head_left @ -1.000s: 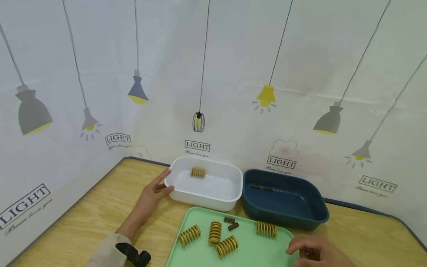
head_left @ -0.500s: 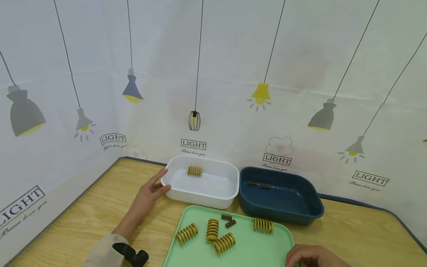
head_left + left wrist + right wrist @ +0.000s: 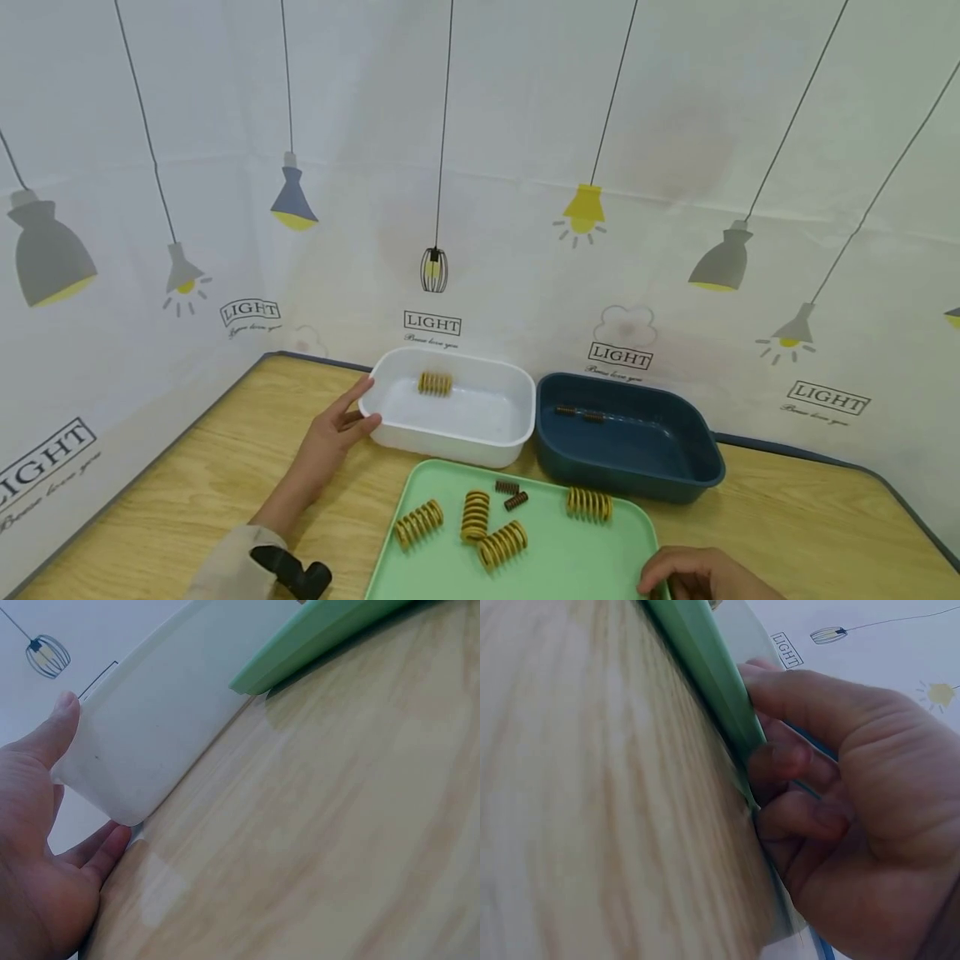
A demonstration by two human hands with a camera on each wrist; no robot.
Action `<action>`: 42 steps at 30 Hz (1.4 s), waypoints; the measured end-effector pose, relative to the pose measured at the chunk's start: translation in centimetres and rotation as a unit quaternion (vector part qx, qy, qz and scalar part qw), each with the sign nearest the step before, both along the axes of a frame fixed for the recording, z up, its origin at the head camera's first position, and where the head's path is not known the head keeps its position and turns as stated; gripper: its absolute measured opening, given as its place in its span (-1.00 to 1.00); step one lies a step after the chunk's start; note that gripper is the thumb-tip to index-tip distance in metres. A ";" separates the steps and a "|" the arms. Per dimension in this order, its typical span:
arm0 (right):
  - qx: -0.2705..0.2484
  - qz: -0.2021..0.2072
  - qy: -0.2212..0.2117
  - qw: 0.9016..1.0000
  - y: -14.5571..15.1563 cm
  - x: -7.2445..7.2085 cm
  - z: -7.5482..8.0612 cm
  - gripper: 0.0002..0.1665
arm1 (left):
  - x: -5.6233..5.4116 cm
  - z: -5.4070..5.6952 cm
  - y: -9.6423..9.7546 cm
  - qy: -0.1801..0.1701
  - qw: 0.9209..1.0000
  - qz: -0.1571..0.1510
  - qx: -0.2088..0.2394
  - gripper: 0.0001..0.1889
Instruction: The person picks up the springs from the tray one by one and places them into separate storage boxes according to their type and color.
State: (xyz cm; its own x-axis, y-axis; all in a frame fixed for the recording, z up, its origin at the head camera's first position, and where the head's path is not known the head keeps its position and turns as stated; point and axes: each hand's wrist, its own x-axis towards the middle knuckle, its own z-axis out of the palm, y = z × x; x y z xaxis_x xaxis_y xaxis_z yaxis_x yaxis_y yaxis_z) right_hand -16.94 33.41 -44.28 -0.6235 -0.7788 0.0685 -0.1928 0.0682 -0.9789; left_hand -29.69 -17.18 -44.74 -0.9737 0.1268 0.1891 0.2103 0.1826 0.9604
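Observation:
My left hand (image 3: 330, 442) rests on the left end of a white bin (image 3: 442, 443); its thumb lies at the front rim and its fingers are spread along the end wall. At a green tray's (image 3: 577, 567) right edge, my right hand (image 3: 701, 573) has its fingers curled; the right wrist view shows the thumb (image 3: 802, 694) on the rim and fingertips against the outer side. On the tray lie several thick yellow coil springs, such as one spring (image 3: 418, 523) at left, and two small dark springs, one (image 3: 507, 487) near the back edge.
Beside the white bin stands a navy bin (image 3: 630, 477) with two small dark springs (image 3: 593, 417) inside. One yellow spring (image 3: 435, 383) lies in the white bin. All stand on a wooden table (image 3: 795, 533) against a lamp-printed curtain (image 3: 517, 250).
My right hand has lowered to the tray's right edge, its fingers now against it. The view has shifted slightly; my left hand stays on the white bin and the springs have not moved.

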 end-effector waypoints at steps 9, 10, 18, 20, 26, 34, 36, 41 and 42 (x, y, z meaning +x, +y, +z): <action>0.011 -0.029 -0.015 0.999 -0.2 0.0 0.2 -0.62 | 0.0 0.1 0.0 0.001 1.000 0.001 -0.004 -0.29; 0.008 -0.028 -0.010 1.000 -0.2 0.0 0.1 -0.61 | 0.1 0.1 0.0 0.001 1.000 0.002 -0.005 -0.29; 0.017 -0.051 0.019 0.998 -0.4 0.1 0.0 -0.63 | 0.0 0.1 0.1 0.000 1.000 -0.001 0.002 -0.28; 0.033 -0.063 0.040 0.997 -0.5 0.0 0.1 -0.64 | 0.0 0.1 0.1 -0.001 1.000 -0.002 0.003 -0.28; 0.072 -0.101 0.047 0.991 -0.8 0.2 0.3 -0.67 | 0.1 0.1 0.0 0.001 1.000 -0.003 0.004 -0.29; 0.095 -0.117 0.035 0.988 -0.9 0.1 0.5 -0.71 | 0.1 0.2 0.0 0.004 1.000 0.001 -0.001 -0.29; 0.094 -0.115 0.041 0.988 -0.9 0.1 0.4 -0.72 | 0.1 0.2 0.0 0.003 1.000 0.001 -0.003 -0.29; 0.077 -0.101 0.075 0.989 -0.8 0.1 0.0 -0.71 | 0.3 0.3 0.1 -0.001 1.000 -0.002 -0.004 -0.29; 0.075 -0.100 0.081 0.989 -0.8 0.1 0.0 -0.71 | 0.3 0.3 0.1 -0.001 1.000 -0.003 -0.003 -0.29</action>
